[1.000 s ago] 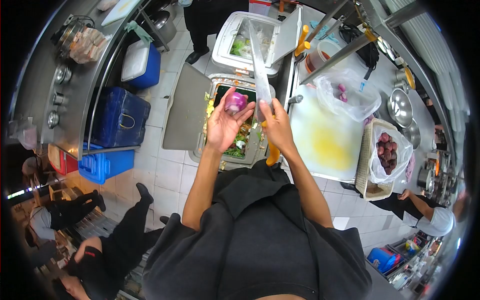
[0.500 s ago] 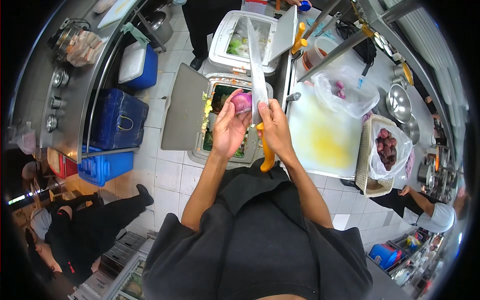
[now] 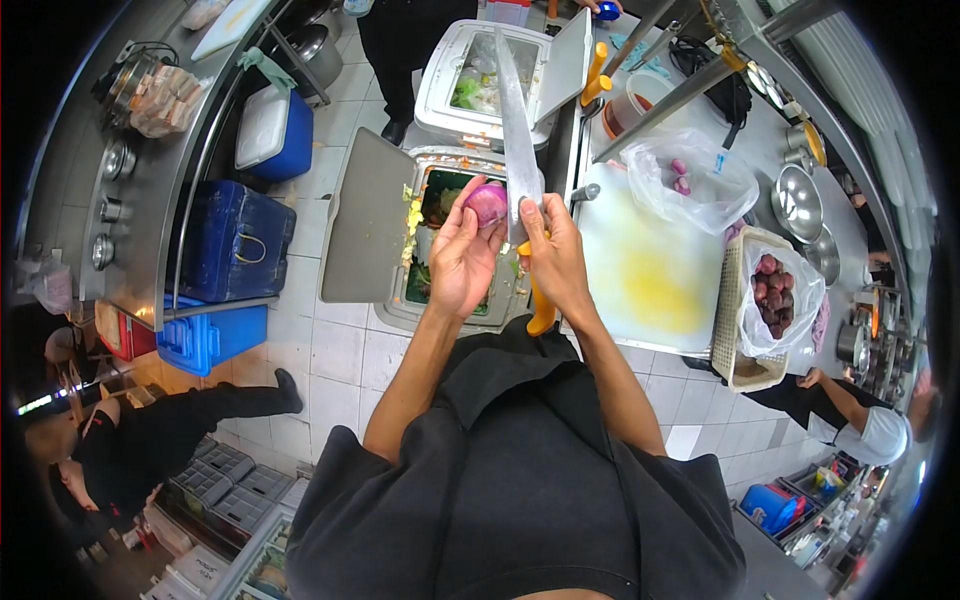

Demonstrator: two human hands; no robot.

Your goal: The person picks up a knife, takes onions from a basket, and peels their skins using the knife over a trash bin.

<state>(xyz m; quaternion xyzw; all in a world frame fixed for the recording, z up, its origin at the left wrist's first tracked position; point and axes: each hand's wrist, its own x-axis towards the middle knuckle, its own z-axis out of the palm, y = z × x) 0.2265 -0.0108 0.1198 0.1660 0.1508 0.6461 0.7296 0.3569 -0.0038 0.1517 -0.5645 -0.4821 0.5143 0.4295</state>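
Note:
My left hand [image 3: 463, 258] is closed around a purple-red onion [image 3: 486, 205], held above an open waste bin [image 3: 395, 312] with vegetable scraps inside. In my right hand [image 3: 553, 252] is a large knife [image 3: 517, 130] with a yellow handle [image 3: 541, 308]. Its wide blade points away from me, close beside the onion; whether the edge touches it I cannot tell. My right thumb lies against the base of the blade. Scraps of peel cling to the bin's rim and its opened grey lid [image 3: 365, 215].
To my right lies a yellow-stained white cutting board [image 3: 640, 270]. A plastic bag [image 3: 725, 195] with a few peeled pieces sits behind it. Beside it, a basket [image 3: 735, 330] holds a bag of red onions [image 3: 772, 295]. A second bin [image 3: 440, 105] stands ahead. Other people stand nearby.
The onion has turned slightly in my left hand. The knife has shifted a little, its handle slightly higher. The person at lower left has moved.

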